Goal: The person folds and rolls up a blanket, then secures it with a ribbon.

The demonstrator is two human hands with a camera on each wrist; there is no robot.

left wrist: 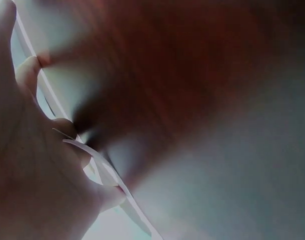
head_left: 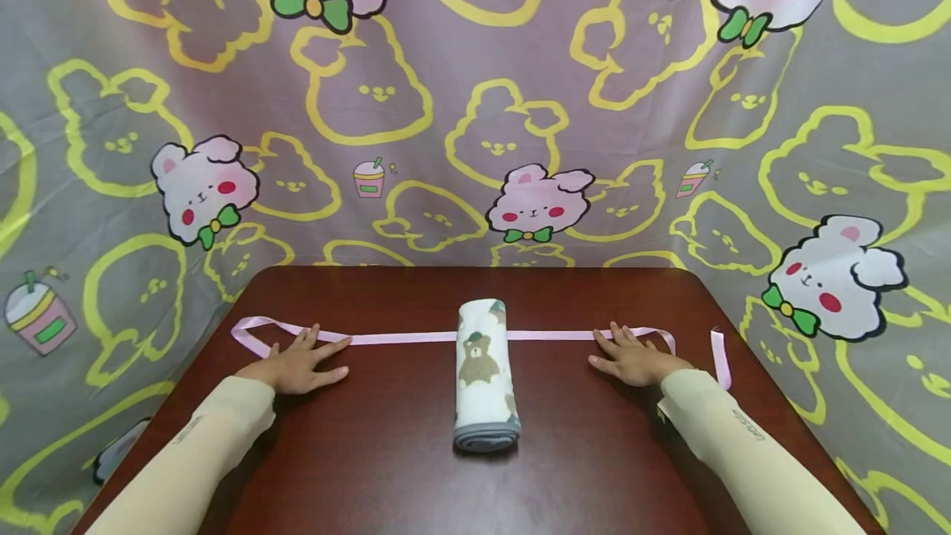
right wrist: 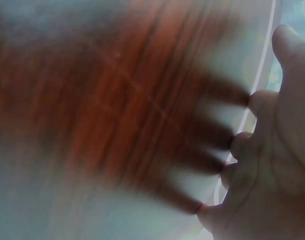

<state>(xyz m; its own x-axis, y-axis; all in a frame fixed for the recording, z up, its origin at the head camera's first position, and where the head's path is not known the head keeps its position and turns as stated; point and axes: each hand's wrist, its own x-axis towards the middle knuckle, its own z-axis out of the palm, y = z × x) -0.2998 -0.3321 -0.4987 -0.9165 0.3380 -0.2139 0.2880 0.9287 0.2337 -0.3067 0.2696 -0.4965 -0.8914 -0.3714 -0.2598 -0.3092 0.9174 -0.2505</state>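
A rolled white towel [head_left: 481, 370] with brown bear prints and a grey edge lies lengthwise at the middle of the table. A pink ribbon [head_left: 404, 338] runs sideways, passing out of sight at the towel. On the ribbon's left part my left hand [head_left: 300, 363] rests with fingers spread, fingertips down on the table. My right hand [head_left: 631, 356] touches the right part likewise, fingers spread. Both wrist views show fingertips [left wrist: 32, 70] along the ribbon [right wrist: 262, 60]. Beyond each hand the ribbon bends back: a loop on the left, a curve on the right.
The ribbon's loose tail [head_left: 720, 357] lies near the table's right edge. The dark red-brown table [head_left: 371, 469] has rounded far corners. A grey cloth [head_left: 416, 106] printed with yellow outlines and white rabbits hangs behind it and along both sides.
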